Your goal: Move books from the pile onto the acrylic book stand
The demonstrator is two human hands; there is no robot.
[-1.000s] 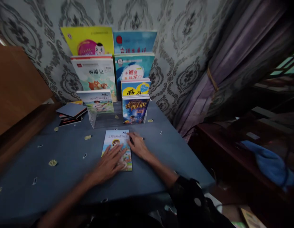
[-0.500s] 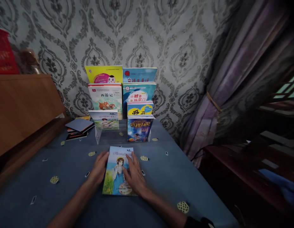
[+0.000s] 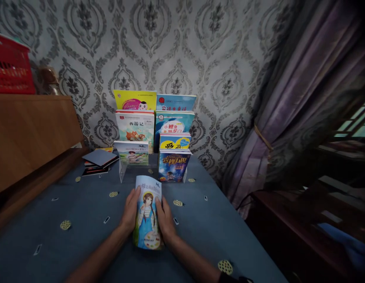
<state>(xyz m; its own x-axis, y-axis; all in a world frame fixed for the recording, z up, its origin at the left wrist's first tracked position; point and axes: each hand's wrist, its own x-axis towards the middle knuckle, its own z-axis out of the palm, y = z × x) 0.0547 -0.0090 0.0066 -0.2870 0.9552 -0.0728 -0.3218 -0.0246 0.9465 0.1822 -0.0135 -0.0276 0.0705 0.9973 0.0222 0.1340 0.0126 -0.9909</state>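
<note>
Between my two hands is a book (image 3: 147, 220) with a girl in blue overalls on its cover, bowed slightly by the grip. My left hand (image 3: 130, 210) holds its left edge with the thumb along the cover. At the right edge, my right hand (image 3: 165, 218) grips with its thumb on the front and the fingers partly hidden behind. Just beyond stands a clear display rack (image 3: 122, 173) with books in tiers. Its lowest tier carries a book with a child on a pale cover (image 3: 131, 154) at left and a dark blue book (image 3: 174, 167) at right.
A loose pile of books (image 3: 100, 158) lies left of the rack on the blue tablecloth (image 3: 88, 236). A wooden cabinet (image 3: 32, 133) with a red basket (image 3: 13, 67) on top borders the left side. Purple curtains (image 3: 259, 153) hang beyond the table's right edge.
The book lay flat under my hands; now both hands grip its sides and it is tilted up and bowed. My right hand has moved from the cover to the right edge.
</note>
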